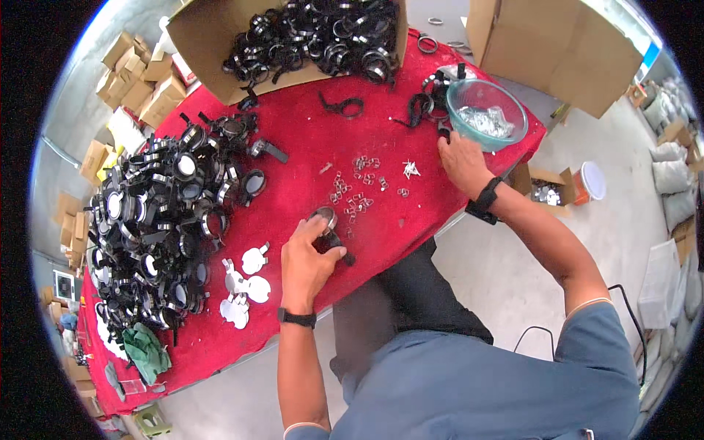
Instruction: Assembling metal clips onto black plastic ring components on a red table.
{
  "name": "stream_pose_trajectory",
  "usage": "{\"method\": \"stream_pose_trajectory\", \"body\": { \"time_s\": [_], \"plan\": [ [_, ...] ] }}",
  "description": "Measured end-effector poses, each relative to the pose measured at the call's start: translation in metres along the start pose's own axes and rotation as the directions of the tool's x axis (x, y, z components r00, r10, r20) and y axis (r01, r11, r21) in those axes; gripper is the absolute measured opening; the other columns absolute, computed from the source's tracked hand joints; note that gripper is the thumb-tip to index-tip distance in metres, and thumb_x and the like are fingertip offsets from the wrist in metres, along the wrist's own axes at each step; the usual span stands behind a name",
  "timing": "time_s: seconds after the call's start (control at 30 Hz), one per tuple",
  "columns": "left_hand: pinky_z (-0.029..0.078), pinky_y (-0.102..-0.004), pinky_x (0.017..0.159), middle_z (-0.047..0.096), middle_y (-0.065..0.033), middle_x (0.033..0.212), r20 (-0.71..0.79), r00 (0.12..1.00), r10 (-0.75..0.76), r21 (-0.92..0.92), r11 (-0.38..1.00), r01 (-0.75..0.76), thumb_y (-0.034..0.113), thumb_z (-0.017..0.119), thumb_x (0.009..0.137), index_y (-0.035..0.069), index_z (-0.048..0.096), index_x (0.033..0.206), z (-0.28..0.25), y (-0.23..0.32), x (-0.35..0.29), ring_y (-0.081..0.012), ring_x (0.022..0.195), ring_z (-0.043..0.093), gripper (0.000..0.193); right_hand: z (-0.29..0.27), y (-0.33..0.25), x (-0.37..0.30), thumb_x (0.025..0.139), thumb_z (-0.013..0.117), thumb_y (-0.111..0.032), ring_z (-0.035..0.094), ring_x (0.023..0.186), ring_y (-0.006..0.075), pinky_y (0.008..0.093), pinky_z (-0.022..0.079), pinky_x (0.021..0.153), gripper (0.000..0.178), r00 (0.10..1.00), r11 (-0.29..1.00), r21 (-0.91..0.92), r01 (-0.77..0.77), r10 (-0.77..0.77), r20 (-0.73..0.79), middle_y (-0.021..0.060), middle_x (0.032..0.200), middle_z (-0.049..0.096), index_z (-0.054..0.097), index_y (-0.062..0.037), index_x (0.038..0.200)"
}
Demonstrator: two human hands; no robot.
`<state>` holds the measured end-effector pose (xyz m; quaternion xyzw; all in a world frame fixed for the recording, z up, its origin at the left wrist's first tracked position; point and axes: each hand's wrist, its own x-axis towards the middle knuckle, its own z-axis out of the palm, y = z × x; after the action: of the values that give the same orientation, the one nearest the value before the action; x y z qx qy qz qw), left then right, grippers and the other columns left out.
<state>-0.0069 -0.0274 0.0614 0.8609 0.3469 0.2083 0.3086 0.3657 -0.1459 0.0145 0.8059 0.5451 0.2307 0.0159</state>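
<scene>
My left hand (306, 265) is closed around a black wristwatch with a silver case (327, 217), lying on the red cloth (293, 172); its dark strap shows below my thumb. My right hand (465, 166) reaches beside a clear glass bowl (487, 89), fingers bent together at a small dark piece I cannot make out. Inside the bowl lie small shiny parts and clear plastic (488, 122). Between my hands are scattered small metal buckles (359, 202) and a little heap of white pins (411, 169). Several black watch pieces (433, 103) lie left of the bowl.
A large heap of black watches (158, 220) covers the table's left side, with white discs (256, 289) and a green cloth (147, 353) nearby. At the back, a cardboard box (202, 44) holds more watches. A white bucket (590, 181) stands on the floor at right.
</scene>
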Motion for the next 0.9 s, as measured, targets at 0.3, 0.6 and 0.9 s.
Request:
{"method": "stream_pose_trajectory", "body": {
  "time_s": [0.3, 0.6, 0.9],
  "plan": [
    [0.046, -0.0432, 0.12, 0.068, -0.0228, 0.143, -0.028, 0.996, -0.081, -0.035, 0.996, 0.08, 0.01, 0.09, 0.071, -0.003, 0.076, 0.127, -0.001, 0.01, -0.001, -0.0388, 0.141, 0.059, 0.059, 0.018, 0.008, 0.011, 0.09, 0.074, -0.019, 0.074, 0.084, 0.0348, 0.0463, 0.059, 0.073, 0.016, 0.996, 0.979, 0.191, -0.074, 0.083, -0.041, 0.0146, 0.082, 0.071, 0.072, -0.0054, 0.098],
    [0.045, -0.0432, 0.121, 0.068, -0.0227, 0.144, -0.043, 0.998, -0.043, -0.064, 0.997, 0.04, 0.01, 0.09, 0.071, -0.002, 0.076, 0.127, 0.003, 0.001, -0.002, -0.0387, 0.142, 0.058, 0.059, -0.012, 0.009, -0.01, 0.074, 0.088, -0.025, 0.075, 0.093, 0.0403, 0.0502, 0.058, 0.086, 0.037, 0.946, 0.711, 0.65, -0.269, 0.069, 0.316, 0.0209, 0.097, 0.076, 0.073, -0.0032, 0.1],
    [0.046, -0.0441, 0.121, 0.071, -0.0209, 0.139, -0.066, 0.997, -0.031, -0.088, 0.996, 0.025, 0.011, 0.091, 0.07, 0.0, 0.077, 0.125, 0.004, -0.001, -0.002, -0.0409, 0.139, 0.06, 0.059, -0.008, 0.01, -0.019, 0.089, 0.071, -0.018, 0.072, 0.089, 0.0362, 0.0503, 0.058, 0.079, 0.013, 0.978, 0.979, 0.022, 0.202, -0.202, 0.051, 0.0183, 0.093, 0.071, 0.07, -0.0063, 0.095]
  ]
}}
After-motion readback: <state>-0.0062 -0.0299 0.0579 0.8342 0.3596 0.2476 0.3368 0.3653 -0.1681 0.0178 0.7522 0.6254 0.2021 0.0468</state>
